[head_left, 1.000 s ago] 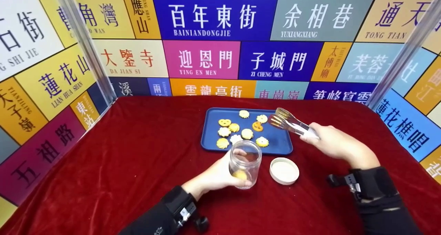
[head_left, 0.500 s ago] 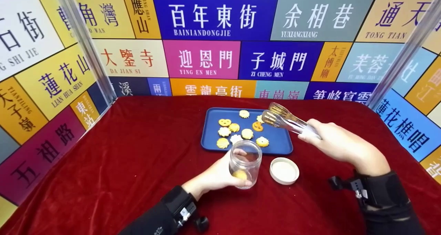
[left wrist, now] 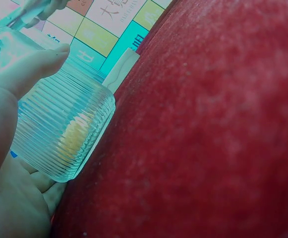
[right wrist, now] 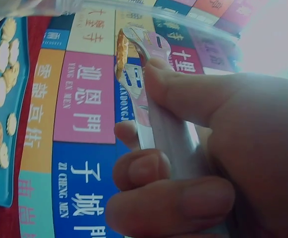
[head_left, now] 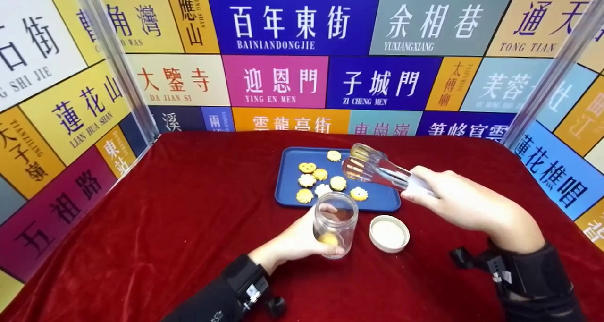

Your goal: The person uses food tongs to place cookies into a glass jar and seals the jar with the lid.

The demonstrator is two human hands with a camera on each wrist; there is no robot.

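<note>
My left hand [head_left: 292,241] grips a clear ribbed jar [head_left: 347,225] that stands mouth-up on the red cloth. One yellow cookie [left wrist: 75,135] lies at the jar's bottom. My right hand [head_left: 460,201] holds a pair of tongs [head_left: 389,172] by the pale handle, fingers wrapped round it. Between the tong heads a golden cookie [right wrist: 122,52] is pinched, seen edge-on in the right wrist view. The tong heads hang over the right part of a blue tray [head_left: 286,185], hiding some of what lies there. Several cookies [head_left: 338,183] sit on the tray.
A round pale lid [head_left: 389,233] lies right of the jar, in front of the tray. Red cloth [head_left: 165,227] covers the table. Behind it stands a wall of coloured panels [head_left: 292,20] with writing, with clear upright posts [head_left: 542,67] at the corners.
The right hand has moved the tongs leftward, from the tray's right edge to over the tray. The left hand and jar have stayed in place.
</note>
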